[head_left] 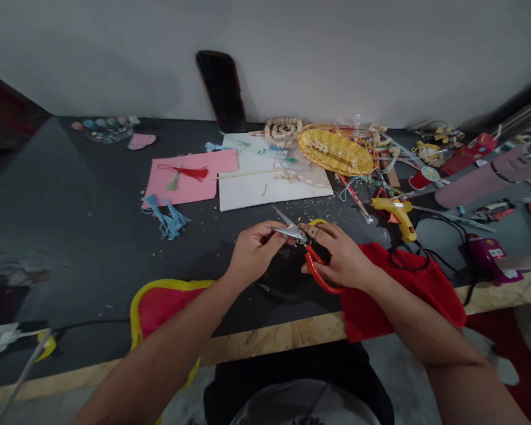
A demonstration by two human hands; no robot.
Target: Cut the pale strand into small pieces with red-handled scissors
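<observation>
My right hand (341, 260) is closed on a pair of scissors (319, 276) with red and yellow handles. The blades are parted and point left, towards my other hand. My left hand (257, 248) is pinched at the blades, and a small pale piece (291, 226) shows between them; I cannot make out what it is. Both hands are just above the dark table (190, 260), in front of a white board (274, 190). Tiny pale scraps are scattered on the table beyond the scissors.
Pink paper (159, 177) bears a red tassel (194, 172); blue tassels (167, 219) lie beside it. A yellow wicker basket (367, 165), a yellow glue gun (396, 213) and a pink bottle (473, 182) stand right. A phone (223, 88) leans on the wall. Red cloth (407, 289) lies under my right forearm.
</observation>
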